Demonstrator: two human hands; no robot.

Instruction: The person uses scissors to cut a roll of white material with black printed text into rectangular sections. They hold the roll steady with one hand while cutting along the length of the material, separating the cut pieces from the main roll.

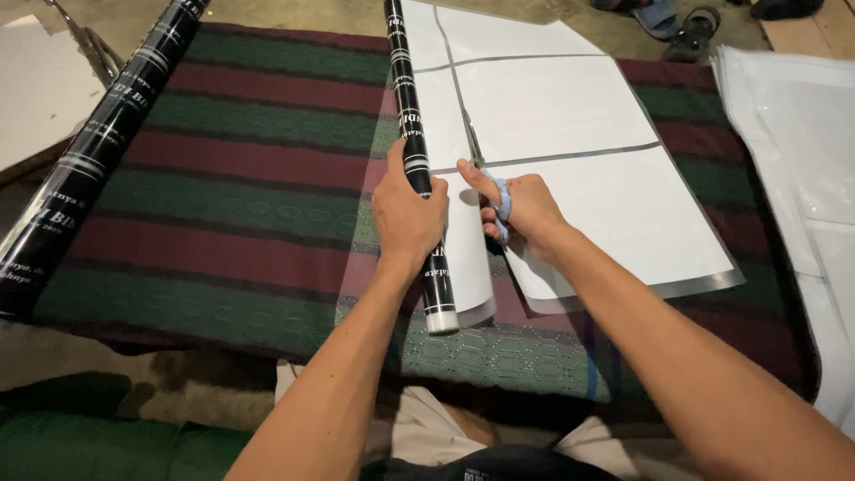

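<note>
Left hand [408, 214] wrapped tight round the thin black roll [412, 134], fingers curled over the tube, thumb lying up along it. Roll running away from the grip toward the far edge of the mat [232, 205], white end cap [441, 319] poking out just below the wrist, near the lap. Clear film [370, 223] spilling off the roll on the left of that grip, faint over the stripes.

Right hand [521, 209] just beside the left, closed through the pale blue handles of the scissors [499, 207], index finger stretched forward. Blades [473, 142] reaching ahead of the knuckles, lying along a grey seam in the white sheets [552, 134]. Whether blades open or shut: cannot tell, too thin to read. Sheets spreading right and forward from the scissor grip, split by grey lines into panels, near corner curling just under the right wrist.

Well off to the left of both grips, a fat black roll [85, 169] lying slantwise across the mat edge. Far right of the right forearm, a stack of white bags [793, 151]. Beyond the sheets, past the fingertips, sandals [681, 22] on the floor. Below both forearms, green and maroon stripes, then the lap.
</note>
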